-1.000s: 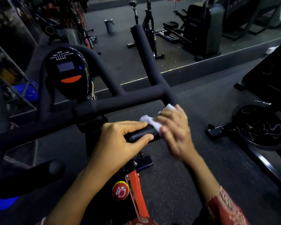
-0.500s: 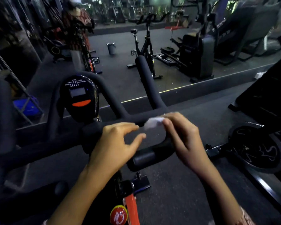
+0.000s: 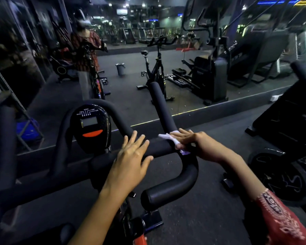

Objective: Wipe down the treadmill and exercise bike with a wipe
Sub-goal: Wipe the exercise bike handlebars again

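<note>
The person stands at an exercise bike (image 3: 91, 175), and both hands are at its black padded handlebar (image 3: 162, 147). The right hand (image 3: 200, 145) is on the place where the right forward horn (image 3: 160, 106) meets the crossbar. Its grip is clamped on a white wipe (image 3: 167, 137): the fingers lie over the wipe, the thumb seems to be under it, and the wipe is pressed against the padding. One corner of the wipe comes out to the left of the fingertips, and another part shows below the hand.

The left hand (image 3: 129, 161) is just beside it, over the middle of the crossbar. Its grip is apart, the fingers are straight and spread, and it holds nothing. I cannot tell if the palm touches the bar.

Left of this hand the oval console (image 3: 91, 128) stands upright, with a grey screen and an orange button. The right arm wears a red patterned sleeve (image 3: 279, 220). A wall mirror (image 3: 184, 68) ahead reflects other gym machines. The flywheel of another machine (image 3: 279, 177) stands on the dark floor (image 3: 201, 218) at the right.
</note>
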Available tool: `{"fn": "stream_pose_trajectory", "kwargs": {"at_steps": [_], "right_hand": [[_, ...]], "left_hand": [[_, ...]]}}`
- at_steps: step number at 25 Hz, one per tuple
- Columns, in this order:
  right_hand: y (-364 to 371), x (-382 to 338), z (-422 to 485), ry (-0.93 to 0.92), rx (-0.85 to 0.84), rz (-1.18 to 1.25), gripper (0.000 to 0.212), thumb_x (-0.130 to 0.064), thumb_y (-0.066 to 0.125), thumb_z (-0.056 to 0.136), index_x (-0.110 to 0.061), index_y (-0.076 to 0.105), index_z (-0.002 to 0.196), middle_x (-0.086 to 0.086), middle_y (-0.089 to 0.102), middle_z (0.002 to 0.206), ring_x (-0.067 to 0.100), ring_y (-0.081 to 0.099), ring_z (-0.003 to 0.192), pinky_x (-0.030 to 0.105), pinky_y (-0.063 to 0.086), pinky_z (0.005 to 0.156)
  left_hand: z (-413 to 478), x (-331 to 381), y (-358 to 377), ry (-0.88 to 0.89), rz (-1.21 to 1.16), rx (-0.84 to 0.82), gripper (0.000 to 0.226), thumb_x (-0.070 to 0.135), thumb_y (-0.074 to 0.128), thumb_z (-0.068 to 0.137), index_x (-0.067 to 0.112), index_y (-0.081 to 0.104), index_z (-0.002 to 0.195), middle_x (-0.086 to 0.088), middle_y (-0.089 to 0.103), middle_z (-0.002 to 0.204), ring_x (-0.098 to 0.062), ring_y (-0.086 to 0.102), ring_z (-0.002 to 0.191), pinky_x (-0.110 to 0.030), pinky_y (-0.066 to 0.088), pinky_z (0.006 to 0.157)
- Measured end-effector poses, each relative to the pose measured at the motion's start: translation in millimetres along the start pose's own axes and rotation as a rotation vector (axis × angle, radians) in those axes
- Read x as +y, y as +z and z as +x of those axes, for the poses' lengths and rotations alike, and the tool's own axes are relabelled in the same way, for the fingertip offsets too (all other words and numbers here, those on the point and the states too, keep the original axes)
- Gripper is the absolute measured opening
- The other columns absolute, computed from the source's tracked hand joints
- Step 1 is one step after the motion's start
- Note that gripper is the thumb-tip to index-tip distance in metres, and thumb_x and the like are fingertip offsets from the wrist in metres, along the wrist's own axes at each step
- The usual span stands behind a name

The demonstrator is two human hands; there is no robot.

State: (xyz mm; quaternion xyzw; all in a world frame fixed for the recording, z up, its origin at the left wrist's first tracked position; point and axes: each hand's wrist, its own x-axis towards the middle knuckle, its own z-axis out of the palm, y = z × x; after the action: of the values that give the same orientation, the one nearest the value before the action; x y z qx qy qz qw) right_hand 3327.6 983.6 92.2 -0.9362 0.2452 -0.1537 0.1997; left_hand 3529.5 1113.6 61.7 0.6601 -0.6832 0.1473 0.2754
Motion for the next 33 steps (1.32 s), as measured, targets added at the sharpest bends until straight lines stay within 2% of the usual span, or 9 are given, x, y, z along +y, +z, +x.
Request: {"fn": "stream_pose_trajectory", "kwargs": {"at_steps": [3, 7, 9, 12, 17, 22, 24, 28, 33], "right_hand": [[21, -11, 11, 0.085, -0.005, -0.131, 0.054, -0.017, 0.052, 0.098, -0.014, 0.030, 0.148, -0.001, 0.027, 0.155, 0.023, 0.012, 0.147, 0.032, 0.005, 0.116], [32, -25, 23, -0.228, -0.014, -0.121, 0.047, -0.008, 0.048, 0.093, -0.007, 0.046, 0.140, 0.007, 0.053, 0.136, 0.028, 0.048, 0.117, 0.040, 0.035, 0.098], [16, -10, 14, -0.151, 0.022, -0.052, 0.045, -0.006, 0.049, 0.095, -0.012, 0.049, 0.139, 0.005, 0.055, 0.134, 0.027, 0.052, 0.118, 0.028, 0.038, 0.098], [16, -14, -17, 0.112, 0.200, 0.140, 0.044, -0.011, 0.051, 0.098, -0.020, 0.046, 0.141, -0.009, 0.041, 0.148, 0.022, 0.039, 0.136, 0.010, 0.030, 0.104], [41, -50, -46, 0.312, 0.350, 0.000, 0.045, -0.015, 0.044, 0.100, -0.024, 0.039, 0.144, -0.008, 0.035, 0.152, 0.021, 0.042, 0.133, 0.031, 0.038, 0.101], [33, -28, 9, 0.259, 0.266, 0.092, 0.046, -0.008, 0.042, 0.100, -0.012, 0.037, 0.146, -0.001, 0.026, 0.157, 0.016, 0.024, 0.144, 0.019, 0.022, 0.109], [33, -27, 4, 0.330, 0.285, 0.157, 0.045, -0.014, 0.042, 0.102, -0.014, 0.036, 0.146, 0.006, 0.035, 0.153, 0.022, 0.034, 0.140, 0.027, 0.029, 0.110], [49, -56, -51, 0.591, 0.354, 0.073, 0.047, -0.027, 0.034, 0.103, -0.020, 0.027, 0.149, 0.014, 0.055, 0.134, 0.033, 0.051, 0.122, 0.038, 0.042, 0.094], [43, -52, -13, 0.565, 0.395, 0.153, 0.034, -0.016, 0.037, 0.102, -0.009, 0.043, 0.135, 0.015, 0.057, 0.125, 0.036, 0.053, 0.115, 0.037, 0.041, 0.085]], "left_hand": [[2, -1, 4, 0.032, -0.003, 0.048, 0.043, 0.013, 0.078, 0.070, -0.005, 0.068, 0.108, -0.021, 0.066, 0.114, -0.045, 0.055, 0.115, -0.062, 0.020, 0.096], [5, -4, 7, 0.054, -0.010, 0.081, 0.044, 0.021, 0.065, 0.072, -0.004, 0.068, 0.108, -0.017, 0.068, 0.111, -0.042, 0.057, 0.115, -0.058, 0.023, 0.098], [7, -3, 8, 0.058, -0.016, 0.070, 0.045, 0.024, 0.065, 0.072, -0.004, 0.069, 0.107, -0.016, 0.070, 0.108, -0.041, 0.057, 0.115, -0.059, 0.022, 0.098], [10, 0, 9, 0.080, -0.013, 0.065, 0.045, 0.025, 0.065, 0.071, -0.005, 0.070, 0.104, -0.015, 0.071, 0.103, -0.040, 0.059, 0.112, -0.058, 0.025, 0.097], [11, 0, 11, 0.097, -0.019, 0.084, 0.041, 0.014, 0.081, 0.069, -0.006, 0.069, 0.103, -0.016, 0.072, 0.099, -0.042, 0.060, 0.110, -0.061, 0.024, 0.096], [12, 1, 11, 0.069, -0.049, 0.083, 0.040, 0.013, 0.081, 0.067, -0.005, 0.069, 0.101, -0.017, 0.072, 0.096, -0.042, 0.063, 0.104, -0.061, 0.023, 0.096], [11, 1, 11, 0.055, -0.055, 0.089, 0.038, 0.017, 0.074, 0.070, -0.004, 0.070, 0.100, -0.016, 0.072, 0.095, -0.040, 0.064, 0.103, -0.059, 0.023, 0.097], [10, 2, 10, 0.034, -0.072, 0.067, 0.043, 0.008, 0.086, 0.064, -0.005, 0.069, 0.102, -0.017, 0.072, 0.096, -0.040, 0.064, 0.104, -0.060, 0.021, 0.099], [15, 2, 8, 0.036, -0.065, 0.049, 0.041, 0.008, 0.085, 0.065, -0.005, 0.070, 0.101, -0.017, 0.072, 0.095, -0.040, 0.064, 0.103, -0.055, 0.026, 0.100]]}}
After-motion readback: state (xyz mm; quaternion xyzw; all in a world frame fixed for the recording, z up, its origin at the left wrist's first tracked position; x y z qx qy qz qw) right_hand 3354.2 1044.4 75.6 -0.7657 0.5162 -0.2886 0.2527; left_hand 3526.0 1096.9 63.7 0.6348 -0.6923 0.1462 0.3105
